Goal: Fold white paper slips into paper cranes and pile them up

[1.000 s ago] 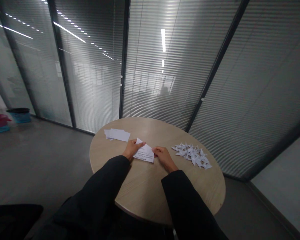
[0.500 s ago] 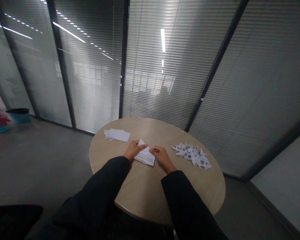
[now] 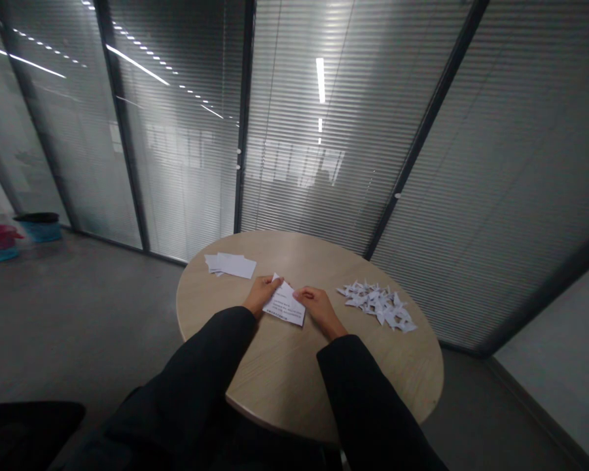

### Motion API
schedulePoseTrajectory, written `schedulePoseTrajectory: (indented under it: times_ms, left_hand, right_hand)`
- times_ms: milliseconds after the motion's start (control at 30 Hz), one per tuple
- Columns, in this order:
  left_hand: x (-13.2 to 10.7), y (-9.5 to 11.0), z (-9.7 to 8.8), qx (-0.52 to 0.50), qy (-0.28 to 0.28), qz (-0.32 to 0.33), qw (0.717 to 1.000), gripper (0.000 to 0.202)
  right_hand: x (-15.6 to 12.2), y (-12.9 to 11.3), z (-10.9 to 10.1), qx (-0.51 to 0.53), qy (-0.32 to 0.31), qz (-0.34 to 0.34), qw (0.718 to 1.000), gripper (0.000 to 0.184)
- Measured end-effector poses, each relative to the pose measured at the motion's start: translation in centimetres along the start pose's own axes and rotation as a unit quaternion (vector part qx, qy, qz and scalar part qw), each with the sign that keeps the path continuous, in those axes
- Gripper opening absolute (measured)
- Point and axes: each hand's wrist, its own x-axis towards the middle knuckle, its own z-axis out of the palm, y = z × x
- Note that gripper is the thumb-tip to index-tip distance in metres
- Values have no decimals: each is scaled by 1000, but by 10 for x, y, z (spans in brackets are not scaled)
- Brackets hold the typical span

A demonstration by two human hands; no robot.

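Both hands hold a folded white paper sheet (image 3: 287,303) flat, the left hand (image 3: 261,294) at its left end, the right hand (image 3: 319,309) at its right, on a round wooden table (image 3: 294,373). Its small print is unreadable. Just left lie white paper slips (image 3: 230,265); right, a heap of folded paper shapes (image 3: 377,306). Beyond stands a glass partition with blinds (image 3: 304,163).

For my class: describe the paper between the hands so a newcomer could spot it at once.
On the round wooden table, the left hand and right hand rest on a printed white sheet, partly folded. The loose sheets and folded paper shapes nearby lie untouched.
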Motion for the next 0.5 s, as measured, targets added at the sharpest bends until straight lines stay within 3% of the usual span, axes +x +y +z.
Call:
schedulePoseTrajectory:
  times_ms: [167, 333, 500]
  left_hand:
    - [1, -1, -1, 3, -24, 18, 1000, 39]
    - [1, -3, -3, 4, 16, 36, 999, 43]
    - [2, -4, -4, -20, 7, 35, 999, 46]
  right_hand:
    - [0, 0, 0, -6, 13, -6, 1000, 32]
    - [0, 1, -1, -31, 11, -14, 999, 28]
    - [2, 5, -2, -41, 18, -23, 999, 27]
